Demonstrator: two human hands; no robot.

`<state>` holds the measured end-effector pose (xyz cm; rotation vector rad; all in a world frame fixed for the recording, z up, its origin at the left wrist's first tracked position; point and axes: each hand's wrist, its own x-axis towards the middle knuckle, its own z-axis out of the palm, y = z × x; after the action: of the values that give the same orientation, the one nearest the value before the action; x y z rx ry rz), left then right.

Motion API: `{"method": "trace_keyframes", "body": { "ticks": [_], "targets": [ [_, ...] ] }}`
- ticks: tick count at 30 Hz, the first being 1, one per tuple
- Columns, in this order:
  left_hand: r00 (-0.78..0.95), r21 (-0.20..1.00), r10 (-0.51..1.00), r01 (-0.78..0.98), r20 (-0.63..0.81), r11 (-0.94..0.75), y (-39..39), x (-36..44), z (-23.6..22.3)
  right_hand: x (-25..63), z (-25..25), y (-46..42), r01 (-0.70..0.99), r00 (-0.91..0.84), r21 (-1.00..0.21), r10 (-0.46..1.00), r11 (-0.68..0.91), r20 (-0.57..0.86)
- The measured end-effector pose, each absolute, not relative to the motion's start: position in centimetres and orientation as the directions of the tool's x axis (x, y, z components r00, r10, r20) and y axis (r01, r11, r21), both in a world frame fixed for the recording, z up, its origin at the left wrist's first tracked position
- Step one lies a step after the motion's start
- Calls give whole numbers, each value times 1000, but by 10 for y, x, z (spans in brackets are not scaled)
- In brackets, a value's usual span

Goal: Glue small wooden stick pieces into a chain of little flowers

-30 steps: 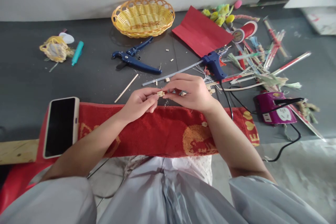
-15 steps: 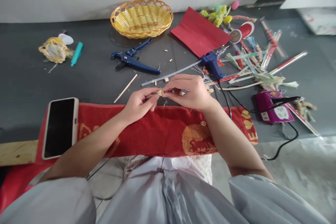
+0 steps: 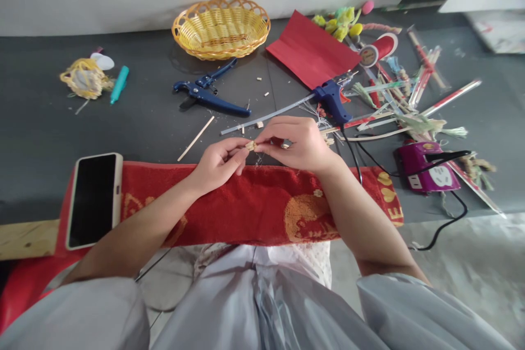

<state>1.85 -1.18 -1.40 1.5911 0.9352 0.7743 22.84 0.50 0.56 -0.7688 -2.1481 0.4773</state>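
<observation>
Between my two hands is a small pale wooden piece, too small to make out fully. My left hand pinches it between thumb and fingers from the left. From the right, the thumb and forefinger of my right hand close on its other end. Both hands are over the far edge of the red towel. Just beyond the fingertips lie short wooden bits and a clear glue stick that runs into the blue glue gun. A thin wooden stick rests left of my hands.
Farther back are blue cutters, a yellow wicker basket and red paper. A phone lies at left, near a teal pen. On the right are a thread spool, scattered sticks and a purple power socket with black cords.
Almost nothing differs. The small wooden piece has turned slightly between my fingertips, while both hands stay in place.
</observation>
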Motion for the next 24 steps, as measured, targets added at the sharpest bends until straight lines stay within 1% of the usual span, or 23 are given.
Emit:
{"method": "trace_keyframes", "body": {
  "ticks": [3,5,8,10,13,19,24],
  "targets": [
    [455,962,890,228,30,-149,-11,18,-14,229,4,6,400,-520,-577,694,713,497],
    [424,914,901,327,87,-242,-12,18,-15,230,4,6,423,-538,-589,714,689,448],
    [418,755,890,520,183,-400,-14,17,-16,229,4,5,419,-587,-597,706,684,397],
    [443,663,871,591,210,-460,-16,17,-16,229,5,5,409,-627,-595,687,692,367],
    [462,592,856,631,232,-501,-17,17,-16,229,6,5,419,-666,-594,677,687,314],
    [499,512,834,665,236,-543,-16,16,-19,228,3,6,530,-667,-559,720,638,190],
    [541,454,814,684,210,-571,-17,16,-18,227,2,8,568,-666,-535,731,625,146]
  ]
}}
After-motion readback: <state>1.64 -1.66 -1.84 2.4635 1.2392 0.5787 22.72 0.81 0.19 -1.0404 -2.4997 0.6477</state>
